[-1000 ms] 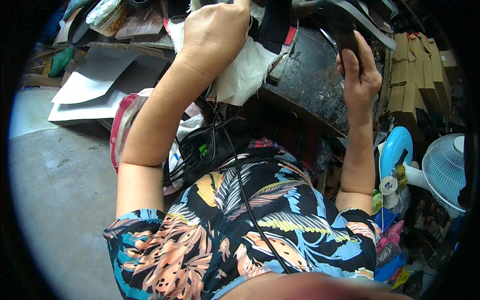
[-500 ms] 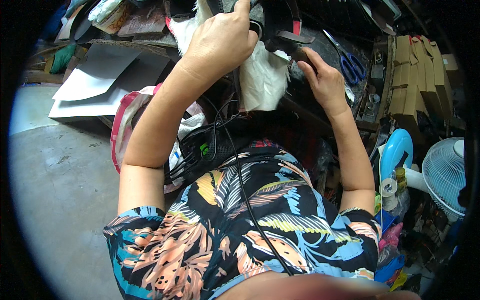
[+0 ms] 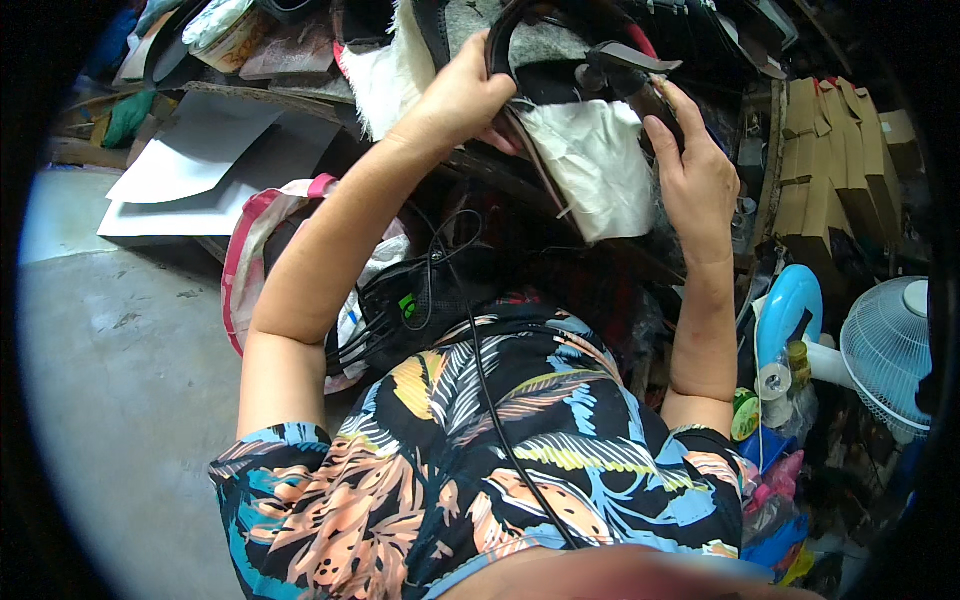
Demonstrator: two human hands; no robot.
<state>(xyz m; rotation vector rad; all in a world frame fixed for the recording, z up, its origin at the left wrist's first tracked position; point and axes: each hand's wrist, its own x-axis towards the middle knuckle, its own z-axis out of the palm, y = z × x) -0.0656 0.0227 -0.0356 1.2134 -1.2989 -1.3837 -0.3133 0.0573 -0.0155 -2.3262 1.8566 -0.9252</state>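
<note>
At the top of the head view, my left hand [image 3: 462, 98] is closed on a dark, glossy strip [image 3: 502, 50] that looks like a leather strap. The strip curves up over the work, and its lower end hangs below my fingers. My right hand [image 3: 695, 175] grips the dark handle of a hammer [image 3: 622, 68], whose metal head is held over the work. Between the hands hangs a white cloth [image 3: 592, 165] with a loose lower edge. Another frayed white cloth [image 3: 385, 88] lies left of my left hand. Grey fuzzy material [image 3: 545, 45] shows behind the strip.
White sheets [image 3: 190, 160] lie on the left by a pink-rimmed cloth bag [image 3: 240, 250]. Upright cardboard pieces [image 3: 815, 165], a white fan [image 3: 888, 345] and a blue round plastic thing [image 3: 790, 310] stand at the right. A black cable [image 3: 490, 400] runs down over my shirt.
My right hand has shifted right with the hammer. The white cloth and strip have swung right, showing more of the strip. My left hand has turned and lowered slightly. The blue-handled scissors are now hidden.
</note>
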